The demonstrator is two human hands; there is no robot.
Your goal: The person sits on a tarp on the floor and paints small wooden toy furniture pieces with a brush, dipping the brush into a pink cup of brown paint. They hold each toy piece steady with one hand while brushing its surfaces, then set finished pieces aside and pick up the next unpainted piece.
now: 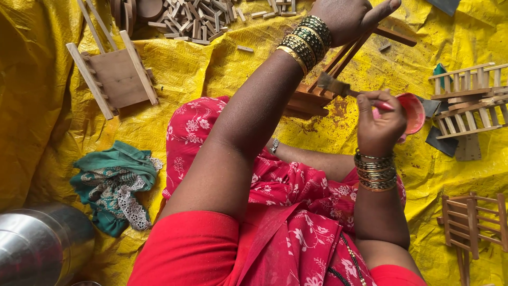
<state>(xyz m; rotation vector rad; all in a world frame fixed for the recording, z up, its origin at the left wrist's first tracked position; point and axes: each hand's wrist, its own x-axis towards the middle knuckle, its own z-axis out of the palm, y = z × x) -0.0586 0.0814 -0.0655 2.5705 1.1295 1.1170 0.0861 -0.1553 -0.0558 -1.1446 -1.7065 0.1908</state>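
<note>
Paintbrush [338, 87] over brown wooden cart [317, 95]

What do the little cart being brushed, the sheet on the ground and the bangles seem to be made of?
The little cart looks like wood slats, stained reddish-brown next to the pale bare cart. The sheet seems plastic tarpaulin: yellow, shiny, creased, stained brown. The bangles look like gold-toned metal with dark bands, though glass is possible.

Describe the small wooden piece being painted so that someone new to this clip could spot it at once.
Start from the crumpled yellow plastic sheet covering the floor and follow the person's left hand at the top centre. It grips a small slatted wooden toy frame stained reddish brown, which the flat paintbrush in the right hand touches. The pale bare-wood slatted frames to the right are unstained.
</note>
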